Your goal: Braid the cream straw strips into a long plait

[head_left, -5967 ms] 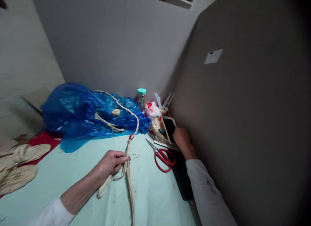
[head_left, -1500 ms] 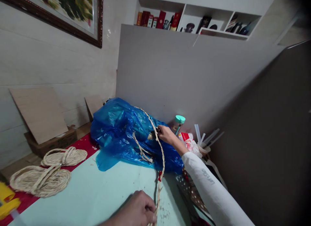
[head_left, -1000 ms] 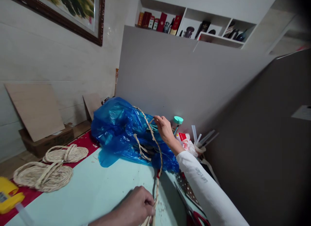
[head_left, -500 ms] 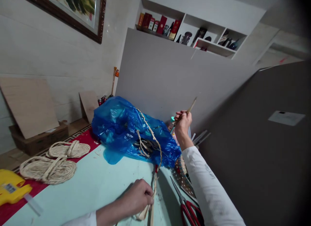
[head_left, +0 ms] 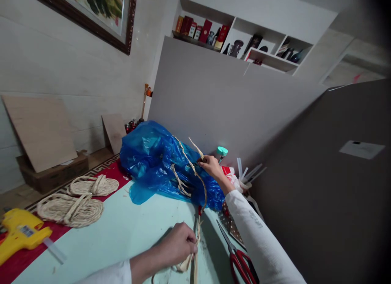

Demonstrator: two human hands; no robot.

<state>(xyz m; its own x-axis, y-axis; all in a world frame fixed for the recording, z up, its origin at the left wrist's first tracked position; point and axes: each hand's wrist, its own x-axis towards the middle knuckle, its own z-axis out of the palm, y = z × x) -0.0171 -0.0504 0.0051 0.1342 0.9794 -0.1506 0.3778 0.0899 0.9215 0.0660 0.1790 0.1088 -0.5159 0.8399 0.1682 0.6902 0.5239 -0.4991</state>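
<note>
Low on the table, my left hand point(head_left: 182, 244) is closed, pinching the pale straw strands point(head_left: 196, 267) at the working end of a braided cord. The braided straw cord point(head_left: 200, 182) arches from the blue plastic bag point(head_left: 146, 153) down past a small red piece point(head_left: 200, 210) towards that hand. Raised in front of the bag, my right hand point(head_left: 210, 166) grips a dry straw strip point(head_left: 195, 146), its pale end pointing up and left. More dry strips point(head_left: 180, 180) stick out of the bag's opening. Scissors with red handles point(head_left: 240, 263) lie right of my left hand.
Two woven straw sandals point(head_left: 71, 210) and a yellow glue gun point(head_left: 24, 233) lie on the left side. Boards point(head_left: 39, 131) lean against the wall. Behind my right arm stand a turquoise-topped item point(head_left: 222, 150) and white sticks point(head_left: 249, 172). A grey panel point(head_left: 220, 96) rises behind.
My right hand has come down and left with the straw strip, from beside the bag to in front of it. My left hand keeps its pinch, and the view has shifted slightly.
</note>
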